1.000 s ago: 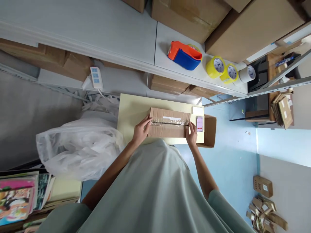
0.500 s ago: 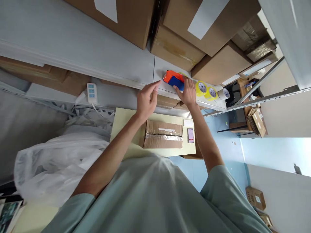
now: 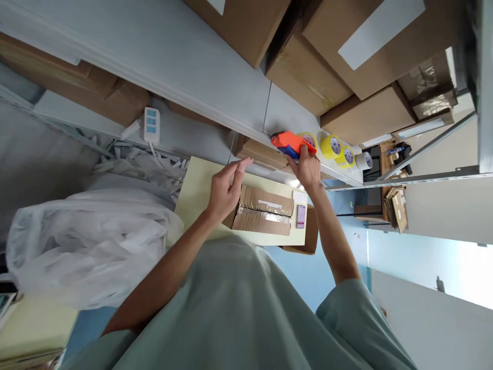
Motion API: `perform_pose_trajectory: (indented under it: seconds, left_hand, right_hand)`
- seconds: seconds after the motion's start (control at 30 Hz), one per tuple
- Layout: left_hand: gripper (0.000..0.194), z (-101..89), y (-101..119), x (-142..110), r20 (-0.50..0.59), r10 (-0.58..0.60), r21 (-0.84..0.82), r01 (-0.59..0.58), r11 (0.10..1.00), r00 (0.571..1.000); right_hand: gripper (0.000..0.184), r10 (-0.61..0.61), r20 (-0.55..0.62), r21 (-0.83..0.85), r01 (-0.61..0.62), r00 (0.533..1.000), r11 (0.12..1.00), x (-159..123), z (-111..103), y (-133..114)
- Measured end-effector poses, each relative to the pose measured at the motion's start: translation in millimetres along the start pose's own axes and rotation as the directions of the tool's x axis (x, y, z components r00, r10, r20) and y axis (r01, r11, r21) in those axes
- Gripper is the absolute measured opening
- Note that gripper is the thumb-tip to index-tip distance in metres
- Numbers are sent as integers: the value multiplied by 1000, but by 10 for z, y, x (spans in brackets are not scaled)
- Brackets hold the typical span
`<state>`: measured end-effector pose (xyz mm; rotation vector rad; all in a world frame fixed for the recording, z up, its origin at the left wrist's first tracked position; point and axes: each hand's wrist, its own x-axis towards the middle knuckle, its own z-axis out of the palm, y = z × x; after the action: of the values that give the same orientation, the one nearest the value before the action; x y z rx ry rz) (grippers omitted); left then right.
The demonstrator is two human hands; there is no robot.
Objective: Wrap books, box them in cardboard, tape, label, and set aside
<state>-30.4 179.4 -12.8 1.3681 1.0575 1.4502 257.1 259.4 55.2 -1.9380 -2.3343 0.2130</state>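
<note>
My right hand (image 3: 310, 168) is closed around the handle end of an orange and blue tape dispenser (image 3: 287, 140) at the shelf's front edge. A yellow tape roll (image 3: 309, 137) shows right behind it; whether it sits in the dispenser I cannot tell. My left hand (image 3: 226, 189) hovers with nothing in it, fingers stretched out and thumb near them, over the pale table's left part. Below and between both hands lies a cardboard box (image 3: 262, 222), with shiny tape along its middle seam and a white strip on one flap.
More yellow tape rolls (image 3: 330, 147) and a white roll (image 3: 364, 161) line the shelf (image 3: 215, 72). Large cartons (image 3: 308, 77) stand behind them. A phone (image 3: 301, 216) lies right of the box on the table (image 3: 200, 180). A white plastic bag (image 3: 92, 246) and a power strip (image 3: 151, 126) are leftward.
My right hand has closed on the tape dispenser and tilted it at the shelf edge. My left hand has drawn back from the shelf, down toward the table. The view has shifted.
</note>
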Motion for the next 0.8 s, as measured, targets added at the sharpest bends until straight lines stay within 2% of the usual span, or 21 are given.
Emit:
perform_pose_trajectory:
  seconds: [0.07,0.1,0.17,0.27,0.4,0.5,0.67,0.8]
  left_hand:
    - [48,-85,60,-185,0,-33,8,33,999,999]
    - [45,-123,94,-265,-5,-34,12,34,999,999]
    - [40,-193,156,-393,-4,-14,13,14,1000,1000]
    - [41,-291,223,-506,37,37,18,-38,999,999]
    - [43,-406,289,-561,104,83,9,-84,996,991]
    - [38,-456,323,-560,137,86,-4,-86,996,987]
    - [19,-469,220,-534,207,51,39,-61,997,977]
    - [12,-462,62,-561,270,-40,-15,46,999,962]
  right_hand:
    - [75,72,-10,-73,-72,997,995,-409,62,-202]
    - [76,71,12,-91,-70,997,993,-603,82,-298]
    - [73,22,53,-98,-17,998,995,-925,97,-458]
    - [60,-116,82,-113,124,990,986,-1202,69,-592]
    - [43,-353,15,-196,349,936,916,-1325,5,-640]
    - [35,-455,17,-229,446,890,865,-1358,-39,-665]
    - [34,-491,110,-186,504,864,844,-1390,-84,-731]
    - [46,-412,220,-132,445,884,886,-1398,-122,-812]
